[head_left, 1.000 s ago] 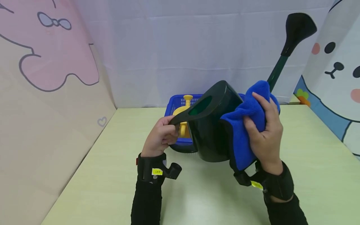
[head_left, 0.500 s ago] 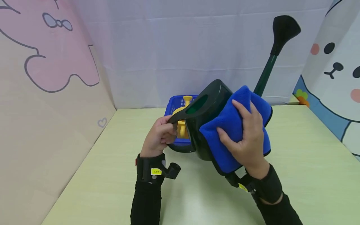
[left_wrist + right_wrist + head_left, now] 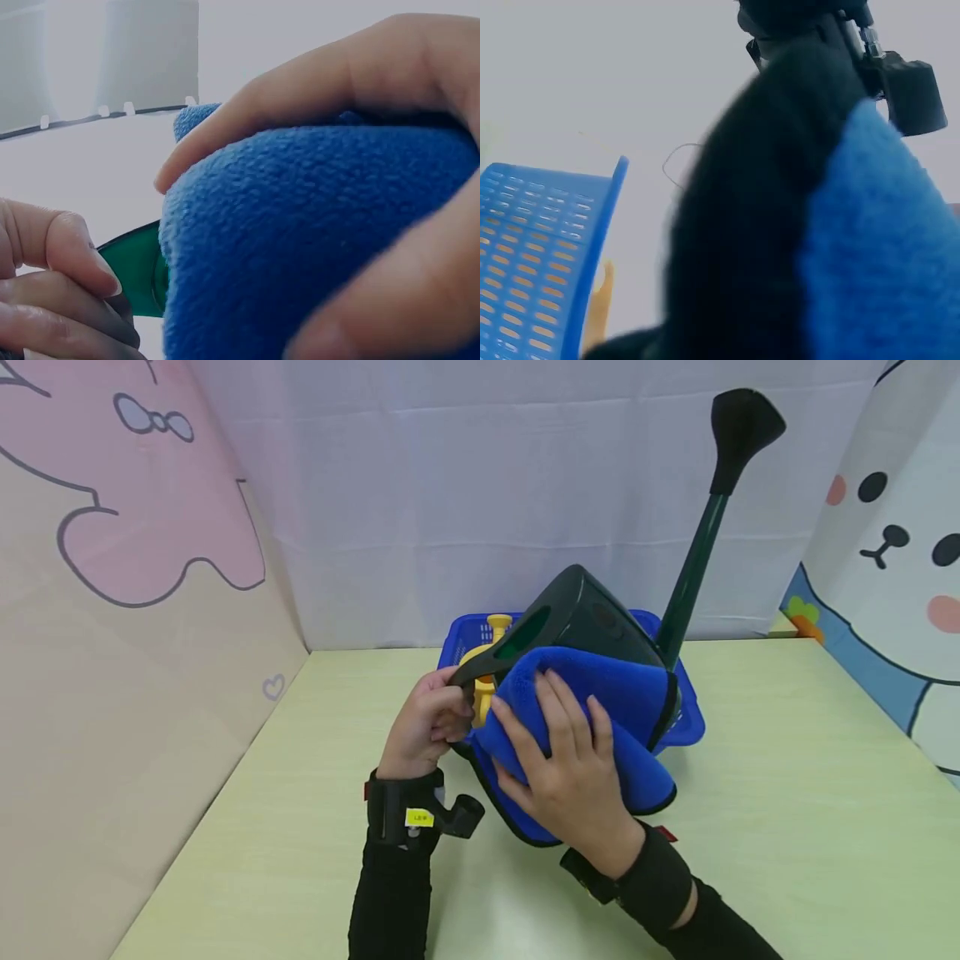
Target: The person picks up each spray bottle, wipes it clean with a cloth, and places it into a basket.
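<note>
My left hand [image 3: 423, 727] grips the handle end of a dark green watering can [image 3: 600, 618], which is held tilted above the table. Its long spout with a black sprinkler head [image 3: 746, 431] points up to the right. My right hand [image 3: 570, 760] holds a blue cloth [image 3: 630, 681] with black edging against the can's near side, fingers spread over it. In the left wrist view, the cloth [image 3: 300, 225] fills the middle between the right hand's fingers and thumb, beside a bit of green handle [image 3: 139, 274]. The cloth hides the can's lower part.
Behind the can a blue plastic basket [image 3: 688, 718] stands on the pale table [image 3: 787, 827], with a yellow plastic thing [image 3: 483, 702] at its left. A white cloth backdrop [image 3: 420, 518] hangs at the back, and printed cartoon panels [image 3: 165, 693] flank the table.
My right hand has slid the cloth leftward across the can, from its right side toward the handle. More of the can's upper right and the basket shows. The left hand stays on the handle.
</note>
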Action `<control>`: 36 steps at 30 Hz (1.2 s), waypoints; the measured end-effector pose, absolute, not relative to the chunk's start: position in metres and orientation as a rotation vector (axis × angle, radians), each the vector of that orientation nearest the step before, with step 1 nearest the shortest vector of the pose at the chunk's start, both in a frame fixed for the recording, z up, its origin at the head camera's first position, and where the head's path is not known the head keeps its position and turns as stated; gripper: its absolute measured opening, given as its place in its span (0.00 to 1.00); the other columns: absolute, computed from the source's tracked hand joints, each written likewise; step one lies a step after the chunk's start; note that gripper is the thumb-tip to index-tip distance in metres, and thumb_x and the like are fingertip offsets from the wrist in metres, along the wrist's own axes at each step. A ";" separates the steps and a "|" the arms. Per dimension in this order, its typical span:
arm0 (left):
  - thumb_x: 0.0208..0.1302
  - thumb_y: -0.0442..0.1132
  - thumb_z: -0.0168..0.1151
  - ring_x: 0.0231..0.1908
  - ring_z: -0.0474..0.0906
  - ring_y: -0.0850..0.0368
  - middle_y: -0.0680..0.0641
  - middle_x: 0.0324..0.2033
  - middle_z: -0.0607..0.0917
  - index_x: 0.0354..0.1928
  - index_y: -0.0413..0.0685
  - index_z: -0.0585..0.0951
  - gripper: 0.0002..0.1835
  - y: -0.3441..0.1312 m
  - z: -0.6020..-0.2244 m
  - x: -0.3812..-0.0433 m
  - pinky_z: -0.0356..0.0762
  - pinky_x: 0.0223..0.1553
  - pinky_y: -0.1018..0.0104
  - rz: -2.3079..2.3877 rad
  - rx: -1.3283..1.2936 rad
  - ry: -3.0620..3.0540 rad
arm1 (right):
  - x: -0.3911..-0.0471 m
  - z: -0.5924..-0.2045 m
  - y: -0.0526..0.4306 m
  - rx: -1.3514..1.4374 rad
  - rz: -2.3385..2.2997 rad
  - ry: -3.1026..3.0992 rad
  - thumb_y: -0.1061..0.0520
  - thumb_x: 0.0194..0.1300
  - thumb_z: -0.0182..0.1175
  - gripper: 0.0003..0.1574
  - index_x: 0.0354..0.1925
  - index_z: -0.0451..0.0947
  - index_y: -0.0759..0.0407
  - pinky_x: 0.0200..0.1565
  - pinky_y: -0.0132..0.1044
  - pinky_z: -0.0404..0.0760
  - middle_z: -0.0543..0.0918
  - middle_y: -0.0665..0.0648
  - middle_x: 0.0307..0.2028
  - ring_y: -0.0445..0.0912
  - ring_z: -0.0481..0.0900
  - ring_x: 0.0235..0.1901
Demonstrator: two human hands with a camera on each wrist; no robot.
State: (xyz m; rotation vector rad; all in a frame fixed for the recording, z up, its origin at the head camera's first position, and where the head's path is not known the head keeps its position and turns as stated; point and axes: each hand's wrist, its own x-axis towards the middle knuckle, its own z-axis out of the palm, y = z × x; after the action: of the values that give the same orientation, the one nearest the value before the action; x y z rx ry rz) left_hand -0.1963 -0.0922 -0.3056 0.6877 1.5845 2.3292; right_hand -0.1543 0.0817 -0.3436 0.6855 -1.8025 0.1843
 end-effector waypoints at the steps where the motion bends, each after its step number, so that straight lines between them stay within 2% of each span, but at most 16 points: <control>1: 0.48 0.27 0.41 0.08 0.55 0.66 0.55 0.11 0.68 0.28 0.44 0.71 0.09 -0.093 -0.305 -0.197 0.51 0.10 0.77 2.329 0.692 1.580 | -0.154 -0.343 0.081 0.687 0.183 -1.805 0.41 0.54 0.52 0.36 0.57 0.68 0.58 0.50 0.63 0.63 0.65 0.70 0.57 0.60 0.62 0.58; 8: 0.48 0.26 0.40 0.07 0.54 0.64 0.56 0.10 0.64 0.24 0.46 0.68 0.09 -0.096 -0.303 -0.198 0.48 0.10 0.75 2.318 0.736 1.538 | -0.160 -0.331 0.097 0.655 0.560 -1.708 0.45 0.55 0.51 0.31 0.52 0.72 0.63 0.50 0.64 0.62 0.67 0.72 0.54 0.62 0.63 0.56; 13: 0.48 0.26 0.41 0.08 0.54 0.63 0.56 0.10 0.64 0.22 0.46 0.68 0.08 -0.097 -0.302 -0.197 0.46 0.11 0.73 2.323 0.744 1.542 | -0.165 -0.325 0.115 0.613 0.826 -1.632 0.45 0.50 0.52 0.32 0.50 0.74 0.61 0.52 0.64 0.64 0.69 0.71 0.54 0.61 0.65 0.55; 19: 0.48 0.27 0.40 0.08 0.53 0.63 0.56 0.09 0.65 0.21 0.47 0.68 0.09 -0.100 -0.302 -0.196 0.43 0.11 0.71 2.348 0.764 1.535 | -0.174 -0.318 0.140 0.577 1.061 -1.646 0.56 0.39 0.54 0.34 0.50 0.74 0.62 0.50 0.64 0.67 0.71 0.69 0.54 0.57 0.69 0.52; 24: 0.49 0.27 0.38 0.08 0.52 0.62 0.55 0.09 0.64 0.20 0.47 0.68 0.10 -0.101 -0.302 -0.196 0.43 0.11 0.70 2.354 0.765 1.536 | -0.177 -0.316 0.151 0.567 1.168 -1.704 0.61 0.38 0.52 0.35 0.51 0.72 0.65 0.52 0.65 0.65 0.70 0.65 0.57 0.53 0.67 0.54; 30: 0.50 0.27 0.39 0.08 0.52 0.62 0.56 0.09 0.63 0.20 0.47 0.68 0.10 -0.102 -0.302 -0.198 0.43 0.12 0.71 2.368 0.739 1.546 | -0.179 -0.317 0.147 0.588 1.117 -1.695 0.58 0.38 0.54 0.35 0.51 0.73 0.63 0.50 0.65 0.67 0.70 0.66 0.56 0.55 0.68 0.53; 36: 0.50 0.26 0.39 0.08 0.52 0.64 0.56 0.08 0.62 0.20 0.47 0.70 0.11 -0.104 -0.303 -0.198 0.43 0.12 0.71 2.401 0.705 1.538 | -0.176 -0.325 0.125 0.599 0.902 -1.635 0.43 0.46 0.55 0.34 0.50 0.74 0.60 0.50 0.64 0.67 0.71 0.70 0.53 0.60 0.68 0.53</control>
State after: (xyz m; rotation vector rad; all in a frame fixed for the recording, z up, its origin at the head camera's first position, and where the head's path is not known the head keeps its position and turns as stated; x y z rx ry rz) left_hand -0.1975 -0.1036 -0.3028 0.7048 1.5381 2.4013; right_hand -0.1764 0.1247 -0.3249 0.5994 -1.6354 0.9019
